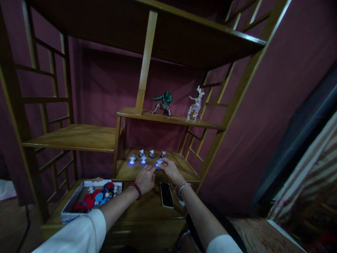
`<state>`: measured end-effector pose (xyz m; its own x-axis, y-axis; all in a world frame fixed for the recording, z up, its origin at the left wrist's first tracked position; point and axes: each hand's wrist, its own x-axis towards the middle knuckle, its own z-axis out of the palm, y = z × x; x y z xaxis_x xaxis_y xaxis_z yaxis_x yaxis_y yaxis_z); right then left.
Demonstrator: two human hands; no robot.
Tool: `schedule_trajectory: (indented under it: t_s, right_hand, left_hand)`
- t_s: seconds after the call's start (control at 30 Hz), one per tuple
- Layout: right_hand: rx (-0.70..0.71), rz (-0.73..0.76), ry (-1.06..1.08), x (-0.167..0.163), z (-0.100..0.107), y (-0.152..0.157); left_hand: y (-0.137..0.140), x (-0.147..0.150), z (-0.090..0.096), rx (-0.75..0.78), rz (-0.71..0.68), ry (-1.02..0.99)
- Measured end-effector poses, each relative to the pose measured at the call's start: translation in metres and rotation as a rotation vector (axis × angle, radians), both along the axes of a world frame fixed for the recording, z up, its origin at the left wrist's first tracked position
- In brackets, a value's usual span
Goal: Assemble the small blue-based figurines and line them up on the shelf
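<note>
My right hand [170,170] grips a small purple-and-white figurine [158,163] with a round purple base, at the front of the low shelf. Close beside it, my left hand [145,179] has its fingers curled together, the tips at the figurine's base; part of their grip is hidden. To the left stand two similar purple figurines, one [132,160] near the shelf's left side and another [143,160] beside it. Behind them are three small figurines on dark bases: a left one [141,153], a middle one [152,154] and a right one [163,154].
An open box [68,203] of red, blue and white figurine pieces sits lower left. Below my hands lies a phone [166,195]. The shelf above [179,120] bears a dark green and bronze crouching figure [164,103] and a clear deer figurine [195,105]. Wooden posts frame the sides.
</note>
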<state>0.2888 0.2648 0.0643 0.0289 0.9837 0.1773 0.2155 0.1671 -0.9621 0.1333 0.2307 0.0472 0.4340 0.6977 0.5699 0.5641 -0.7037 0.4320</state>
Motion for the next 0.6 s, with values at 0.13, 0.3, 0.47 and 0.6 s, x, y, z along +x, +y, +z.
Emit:
schedule_trajectory:
  t_s: [0.13,0.3,0.47,0.6]
  right_hand:
    - [-0.004,-0.031,-0.025,0.001,-0.004,0.013]
    - [0.032,-0.037,-0.018,0.001,-0.008,0.024]
    - [0.035,-0.086,-0.06,-0.001,-0.011,0.033]
    - [0.036,-0.11,-0.086,-0.001,-0.016,0.039]
  left_hand:
    - [0.011,0.004,-0.006,-0.013,-0.049,-0.013]
    - [0.017,0.007,-0.006,0.008,-0.054,0.017]
    - [0.019,0.009,-0.004,-0.002,-0.013,0.06]
    - [0.019,0.012,-0.006,-0.056,0.034,0.019]
